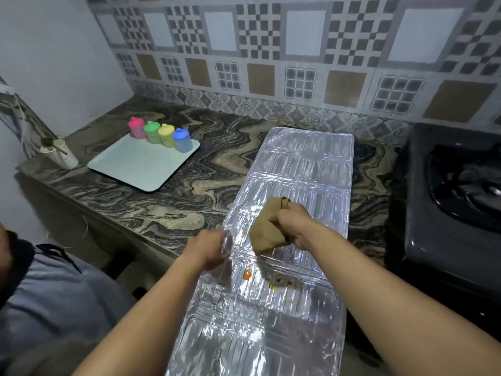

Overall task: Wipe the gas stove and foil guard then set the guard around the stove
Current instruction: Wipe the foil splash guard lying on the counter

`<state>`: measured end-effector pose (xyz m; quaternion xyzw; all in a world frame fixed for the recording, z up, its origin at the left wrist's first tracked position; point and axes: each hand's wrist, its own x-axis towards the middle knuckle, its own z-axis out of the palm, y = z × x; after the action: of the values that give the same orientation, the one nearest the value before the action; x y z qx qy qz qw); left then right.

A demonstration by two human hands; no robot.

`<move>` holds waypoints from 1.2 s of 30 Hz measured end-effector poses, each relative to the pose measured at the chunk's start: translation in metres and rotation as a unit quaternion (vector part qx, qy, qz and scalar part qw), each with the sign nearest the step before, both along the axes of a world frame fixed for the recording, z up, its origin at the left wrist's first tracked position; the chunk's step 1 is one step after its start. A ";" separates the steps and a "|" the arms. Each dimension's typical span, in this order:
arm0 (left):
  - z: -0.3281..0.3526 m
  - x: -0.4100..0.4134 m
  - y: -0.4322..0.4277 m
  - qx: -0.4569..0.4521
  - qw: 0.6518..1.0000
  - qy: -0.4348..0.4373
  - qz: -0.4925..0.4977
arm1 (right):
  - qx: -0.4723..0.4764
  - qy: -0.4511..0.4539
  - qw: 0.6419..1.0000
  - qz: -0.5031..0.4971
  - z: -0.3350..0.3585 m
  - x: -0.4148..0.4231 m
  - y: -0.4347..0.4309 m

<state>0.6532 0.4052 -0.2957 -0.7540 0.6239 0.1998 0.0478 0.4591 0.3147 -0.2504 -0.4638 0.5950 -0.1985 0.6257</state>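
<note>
**Foil guard mid-wipe, stove still unfenced**

The right hand (291,230) grips a bunched brown cloth (267,237) down on the foil guard (303,164), which lies flat on the worktop (189,180) beneath both hands. The left hand (210,248) holds the guard's left edge, apparently to steady it. The step looks like wiping the guard. Orange spots (247,274) sit just on the near side of the cloth, so the next stroke probably needs a firm pull toward the body. The gas stove (447,213) stands right of the right hand. Far beyond the left hand, a tray (130,169) carries four lidded coloured cups (160,134), and a white cup (61,156) holds a stick-like utensil.
</note>
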 end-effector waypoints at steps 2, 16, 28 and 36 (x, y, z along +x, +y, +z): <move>-0.011 0.004 -0.004 -0.010 1.000 -0.001 0.006 | -0.004 0.004 1.000 0.001 -0.008 0.014 -0.005; -0.031 0.038 -0.008 -0.172 0.984 -0.034 0.045 | -0.197 0.417 0.874 0.154 -0.047 0.062 0.010; -0.042 0.034 0.010 -0.156 0.985 -0.073 -0.001 | -0.316 0.357 0.813 0.336 -0.085 0.085 0.007; -0.061 0.032 0.025 -0.063 0.993 -0.098 0.000 | -0.359 0.429 0.747 0.360 -0.110 0.079 0.013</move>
<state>0.6854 0.4301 -0.3569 -0.7715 0.6275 0.0853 0.0605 0.5384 0.3274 -0.3607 -0.8702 0.4745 0.0625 0.1171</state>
